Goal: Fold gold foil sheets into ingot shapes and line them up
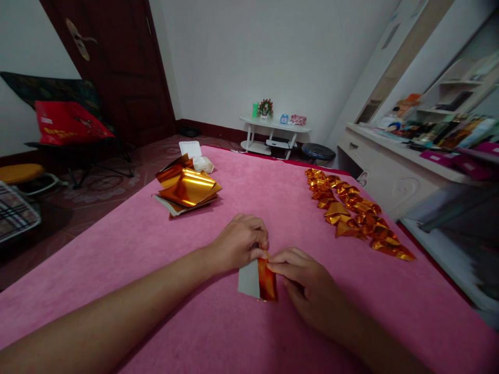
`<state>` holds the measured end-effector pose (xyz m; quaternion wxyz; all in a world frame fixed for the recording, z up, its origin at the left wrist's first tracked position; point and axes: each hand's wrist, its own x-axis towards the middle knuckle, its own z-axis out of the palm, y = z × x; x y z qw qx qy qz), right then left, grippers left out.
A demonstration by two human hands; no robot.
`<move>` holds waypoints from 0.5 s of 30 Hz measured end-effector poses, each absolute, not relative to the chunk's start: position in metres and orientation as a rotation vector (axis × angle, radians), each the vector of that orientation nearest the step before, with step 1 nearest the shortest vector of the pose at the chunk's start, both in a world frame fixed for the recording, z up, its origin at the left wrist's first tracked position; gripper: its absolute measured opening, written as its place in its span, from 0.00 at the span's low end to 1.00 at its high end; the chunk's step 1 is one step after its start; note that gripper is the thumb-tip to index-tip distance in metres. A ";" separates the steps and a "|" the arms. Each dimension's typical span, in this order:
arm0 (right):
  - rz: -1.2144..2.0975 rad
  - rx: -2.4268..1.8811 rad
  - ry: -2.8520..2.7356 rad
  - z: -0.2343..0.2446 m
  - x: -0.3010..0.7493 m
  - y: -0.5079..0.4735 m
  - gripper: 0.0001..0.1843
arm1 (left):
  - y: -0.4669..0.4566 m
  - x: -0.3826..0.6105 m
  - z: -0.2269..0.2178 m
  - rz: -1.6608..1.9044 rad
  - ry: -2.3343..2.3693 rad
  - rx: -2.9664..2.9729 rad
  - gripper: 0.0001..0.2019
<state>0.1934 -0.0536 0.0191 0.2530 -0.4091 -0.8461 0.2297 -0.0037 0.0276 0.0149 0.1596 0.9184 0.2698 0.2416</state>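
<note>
A sheet of gold foil paper lies on the pink cloth in front of me, its pale backing showing on the left and a folded gold strip along the right. My left hand pinches its far edge between thumb and fingers. My right hand presses its fingertips on the gold strip near the far right corner; the other fingers are curled. Toward the back left sits a loose stack of gold foil sheets. Over on the right, folded gold foil pieces lie in rows.
The pink cloth covers the broad surface under my hands. A white packet lies behind the foil stack. Beyond the right edge stands a white dresser crowded with items. A small white table and a round stool are farther back.
</note>
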 end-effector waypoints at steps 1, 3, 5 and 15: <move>0.636 -1.120 -2.306 0.020 0.194 -0.054 0.25 | 0.020 -0.005 0.019 0.653 0.757 2.621 0.11; 0.652 -1.146 -2.301 0.022 0.194 -0.055 0.24 | 0.005 -0.009 0.028 0.536 0.730 2.610 0.13; 0.664 -1.171 -2.287 0.025 0.194 -0.057 0.23 | -0.009 -0.011 0.035 0.414 0.680 2.639 0.20; 0.646 -1.172 -2.214 0.023 0.195 -0.058 0.27 | -0.041 -0.012 0.023 0.485 0.479 3.182 0.04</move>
